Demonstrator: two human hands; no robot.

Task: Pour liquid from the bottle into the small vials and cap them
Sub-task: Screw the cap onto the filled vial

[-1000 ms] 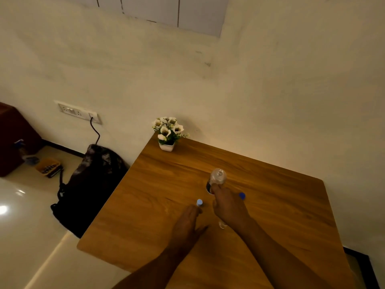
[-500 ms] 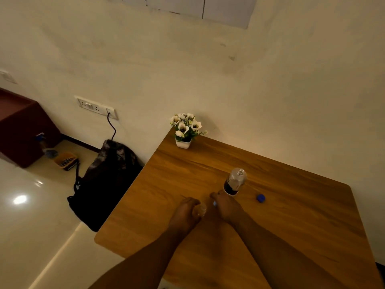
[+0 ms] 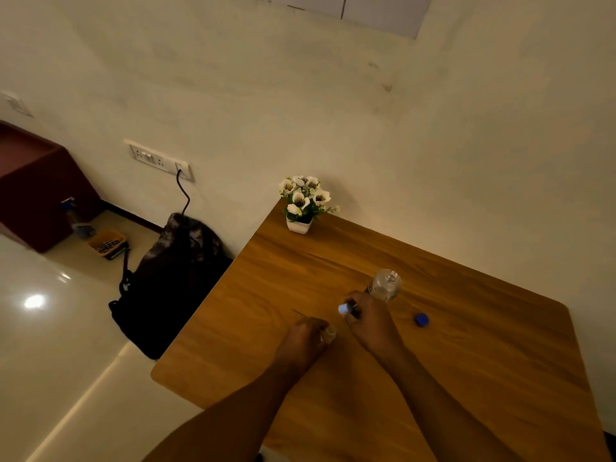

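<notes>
A clear plastic bottle stands uncapped on the wooden table. Its blue cap lies on the wood to the right of it. My left hand is closed around a small clear vial standing on the table; the vial's mouth is uncovered. My right hand sits just in front of the bottle, and its fingertips pinch a small pale-blue vial cap, up and to the right of the vial and apart from it.
A white pot of artificial flowers stands at the table's far left corner by the wall. On the floor to the left lie a dark backpack and a yellow tray. The table's left edge runs close to my left forearm.
My right hand let go of the bottle and picked up the pale-blue vial cap. My left hand closed on the vial. The camera swung left, so the table sits further right.
</notes>
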